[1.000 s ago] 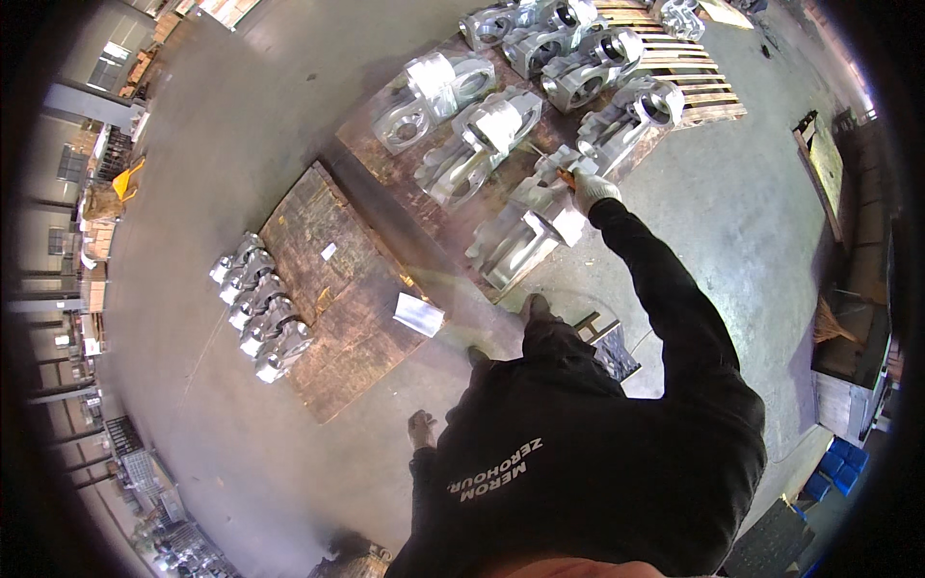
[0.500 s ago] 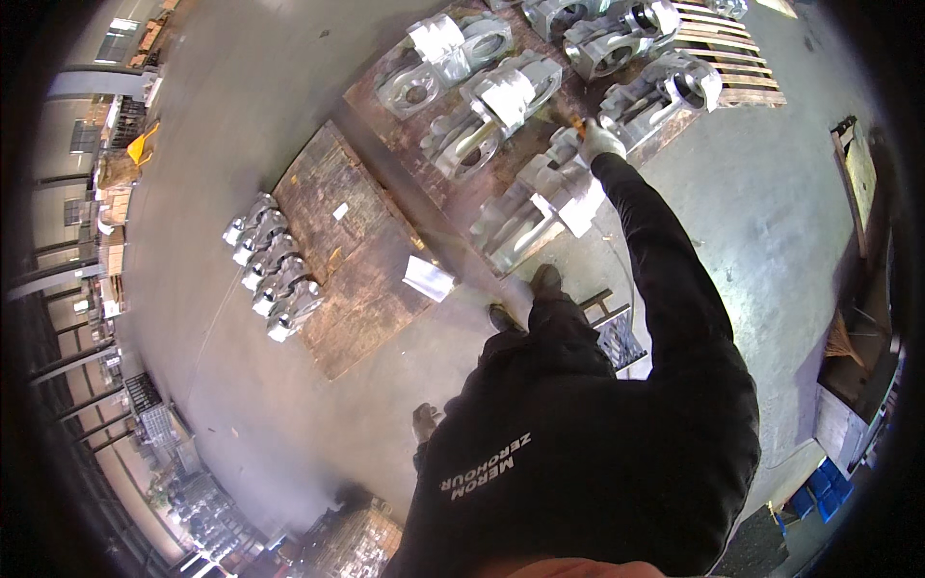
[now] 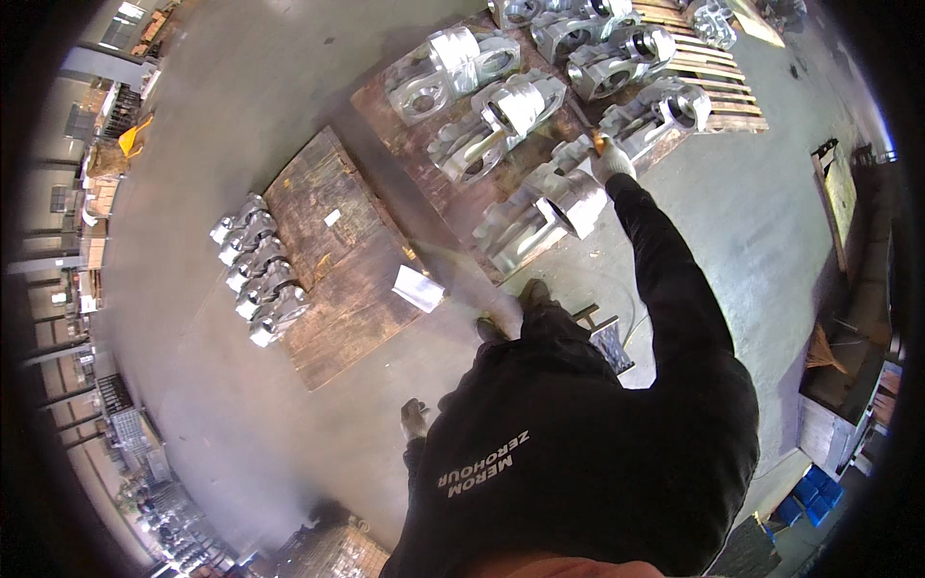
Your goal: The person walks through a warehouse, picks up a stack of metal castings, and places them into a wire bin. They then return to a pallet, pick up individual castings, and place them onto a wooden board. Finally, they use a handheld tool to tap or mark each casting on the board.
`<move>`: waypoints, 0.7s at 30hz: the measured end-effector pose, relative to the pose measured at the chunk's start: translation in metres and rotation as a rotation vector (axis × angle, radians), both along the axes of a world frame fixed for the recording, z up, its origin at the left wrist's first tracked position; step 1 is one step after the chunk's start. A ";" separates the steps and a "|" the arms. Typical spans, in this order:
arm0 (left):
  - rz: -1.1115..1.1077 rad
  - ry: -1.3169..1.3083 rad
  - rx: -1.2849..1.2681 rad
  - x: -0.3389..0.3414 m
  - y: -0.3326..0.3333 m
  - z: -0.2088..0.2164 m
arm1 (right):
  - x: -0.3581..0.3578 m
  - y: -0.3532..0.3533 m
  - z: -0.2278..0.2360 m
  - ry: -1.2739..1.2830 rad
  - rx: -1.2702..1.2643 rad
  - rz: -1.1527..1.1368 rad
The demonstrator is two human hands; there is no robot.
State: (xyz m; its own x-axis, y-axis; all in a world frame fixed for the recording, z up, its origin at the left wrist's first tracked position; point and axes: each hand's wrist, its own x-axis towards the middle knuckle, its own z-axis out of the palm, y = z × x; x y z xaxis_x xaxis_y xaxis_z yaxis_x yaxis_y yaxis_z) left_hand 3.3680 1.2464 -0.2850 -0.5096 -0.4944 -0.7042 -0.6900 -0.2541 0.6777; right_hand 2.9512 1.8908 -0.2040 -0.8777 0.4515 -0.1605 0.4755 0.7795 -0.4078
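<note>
My right hand (image 3: 614, 164), in a pale glove, reaches far out, closed round an orange-handled tool (image 3: 598, 142). The tool's working end is too small to make out. It is beside a silvery cast metal part (image 3: 564, 197) at the near right of the wooden platform (image 3: 409, 144). Another machined casting with a round bore (image 3: 665, 108) lies just beyond the hand. My left hand (image 3: 414, 420), gloved too, hangs low at my left side, away from the castings. Its fingers look loosely bent and slightly apart, with nothing visible in them.
More castings (image 3: 496, 120) stand on the platform, beside a slatted pallet (image 3: 718, 82). A wooden board (image 3: 332, 260) bears a white sheet (image 3: 418, 288); a row of metal parts (image 3: 258, 270) lines its left edge. A metal step (image 3: 609, 345) stands near my feet. A broom (image 3: 825, 349) is at right.
The view has shifted slightly. My right hand stays out by the same castings with the orange-handled tool, its wrist turned a little. My left hand still hangs at my side.
</note>
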 end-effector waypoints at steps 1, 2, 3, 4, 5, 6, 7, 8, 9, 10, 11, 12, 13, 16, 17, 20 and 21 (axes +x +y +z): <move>0.019 -0.051 0.004 0.002 -0.002 -0.003 | 0.001 -0.001 0.003 0.071 -0.024 -0.096; 0.047 -0.043 0.032 0.006 -0.004 -0.007 | 0.001 0.000 0.006 -0.019 0.045 -0.011; 0.033 0.043 0.062 0.009 -0.005 -0.010 | 0.002 0.000 0.011 0.054 0.061 -0.026; 0.049 0.050 0.076 0.014 -0.006 -0.014 | 0.007 -0.001 0.016 0.079 0.063 -0.043; 0.078 -0.015 0.081 0.019 -0.006 -0.018 | 0.013 -0.004 0.022 0.073 0.065 -0.073; 0.064 0.022 0.080 0.025 -0.006 -0.021 | 0.021 -0.010 0.031 0.088 0.091 -0.134; 0.056 -0.014 0.067 0.030 -0.005 -0.025 | 0.034 -0.017 0.040 0.099 0.114 -0.076; 0.063 -0.097 0.029 0.035 -0.005 -0.028 | 0.056 -0.031 0.049 0.219 0.193 0.058; 0.096 -0.071 0.073 0.040 -0.004 -0.032 | 0.079 -0.049 0.056 0.134 0.363 0.152; 0.149 -0.088 0.093 0.043 -0.003 -0.038 | 0.100 -0.072 0.061 0.098 0.449 0.269; 0.202 -0.118 0.119 0.047 -0.003 -0.043 | 0.121 -0.098 0.064 -0.174 0.511 0.388; 0.189 -0.154 0.116 0.051 -0.003 -0.050 | 0.141 -0.120 0.068 -0.282 0.417 0.564; 0.106 -0.138 0.122 0.055 -0.004 -0.057 | 0.156 -0.139 0.070 0.026 0.213 0.676; 0.070 -0.211 0.112 0.061 -0.007 -0.079 | 0.130 -0.169 0.063 0.044 0.146 0.310; 0.073 -0.141 0.107 0.062 -0.009 -0.085 | 0.120 -0.174 0.060 0.094 0.199 0.265; 0.132 -0.071 0.122 0.050 -0.022 -0.094 | 0.110 -0.172 0.057 -0.020 0.173 0.601; 0.140 -0.027 0.141 0.042 -0.029 -0.095 | 0.108 -0.170 0.058 -0.077 0.116 0.483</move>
State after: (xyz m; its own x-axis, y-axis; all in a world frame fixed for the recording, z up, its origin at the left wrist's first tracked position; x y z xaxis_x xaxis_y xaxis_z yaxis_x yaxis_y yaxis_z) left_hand 3.4102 1.2177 -0.3796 -0.4226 -0.4549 -0.7839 -0.6589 -0.4396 0.6104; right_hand 3.0594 1.7208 -0.1462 -0.9783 0.0153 -0.2064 0.0748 0.9561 -0.2835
